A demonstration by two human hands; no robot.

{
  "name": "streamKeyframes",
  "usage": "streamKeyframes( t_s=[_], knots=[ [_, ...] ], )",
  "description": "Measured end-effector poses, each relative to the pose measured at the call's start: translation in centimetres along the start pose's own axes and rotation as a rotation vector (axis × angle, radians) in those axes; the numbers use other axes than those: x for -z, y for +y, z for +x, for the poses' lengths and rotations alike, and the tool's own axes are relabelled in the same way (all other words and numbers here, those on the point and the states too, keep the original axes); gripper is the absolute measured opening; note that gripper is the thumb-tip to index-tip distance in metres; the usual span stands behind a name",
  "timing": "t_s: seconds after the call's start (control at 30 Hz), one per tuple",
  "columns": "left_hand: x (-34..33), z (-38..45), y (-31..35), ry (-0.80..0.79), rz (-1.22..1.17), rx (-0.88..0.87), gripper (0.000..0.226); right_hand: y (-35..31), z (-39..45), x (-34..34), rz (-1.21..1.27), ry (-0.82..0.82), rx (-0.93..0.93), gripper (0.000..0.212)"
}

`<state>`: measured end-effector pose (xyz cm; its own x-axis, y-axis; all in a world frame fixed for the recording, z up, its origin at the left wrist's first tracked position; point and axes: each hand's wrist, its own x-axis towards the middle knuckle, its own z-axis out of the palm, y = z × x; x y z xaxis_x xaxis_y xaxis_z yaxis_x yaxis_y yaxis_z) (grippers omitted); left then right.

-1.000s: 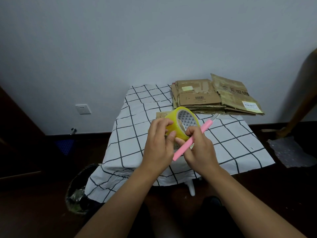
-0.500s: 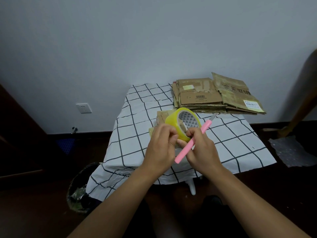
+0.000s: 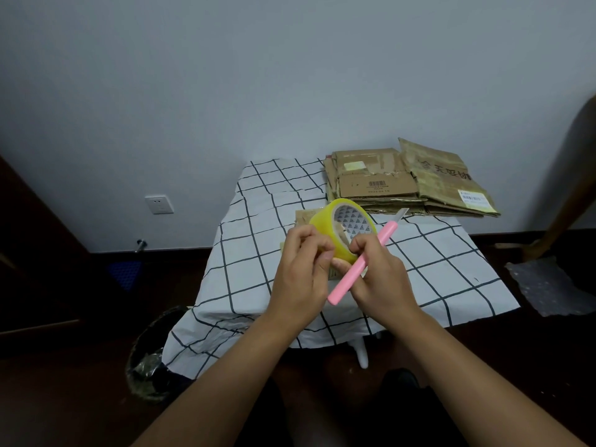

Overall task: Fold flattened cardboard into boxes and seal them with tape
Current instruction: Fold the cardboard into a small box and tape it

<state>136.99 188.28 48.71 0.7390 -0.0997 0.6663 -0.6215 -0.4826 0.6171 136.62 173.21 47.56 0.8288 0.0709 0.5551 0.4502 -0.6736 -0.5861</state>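
While the tape roll [image 3: 342,232] hangs above the table [image 3: 451,269], left hand [image 3: 301,272] pinches its rim, likely seeking the end; right hand [image 3: 375,272] grips roll and pink knife [image 3: 361,264]; flattened cardboard [image 3: 406,182] waits behind.

Checked tablecloth [image 3: 258,240]; wall socket [image 3: 158,204]; bin [image 3: 151,356] left; plastic sheet [image 3: 548,285] right.
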Motion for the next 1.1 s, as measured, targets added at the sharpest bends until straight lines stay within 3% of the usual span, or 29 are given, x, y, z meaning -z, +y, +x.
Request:
streamKeyframes(
  t_s=[0.17, 0.77, 1.1],
  knots=[
    [0.6, 0.6, 1.0, -0.005, -0.046, 0.066, 0.03, 0.3, 0.4, 0.3, -0.021, 0.005, 0.022, 0.034],
    [0.4, 0.6, 0.9, 0.047, -0.02, -0.017, 0.018, -0.1, -0.8, -0.1, 0.035, 0.03, -0.025, 0.03],
    [0.6, -0.3, -0.4, -0.113, 0.014, -0.066, 0.014, 0.8, -1.4, -0.2, 0.046, -0.016, -0.034, 0.031]
  ],
)
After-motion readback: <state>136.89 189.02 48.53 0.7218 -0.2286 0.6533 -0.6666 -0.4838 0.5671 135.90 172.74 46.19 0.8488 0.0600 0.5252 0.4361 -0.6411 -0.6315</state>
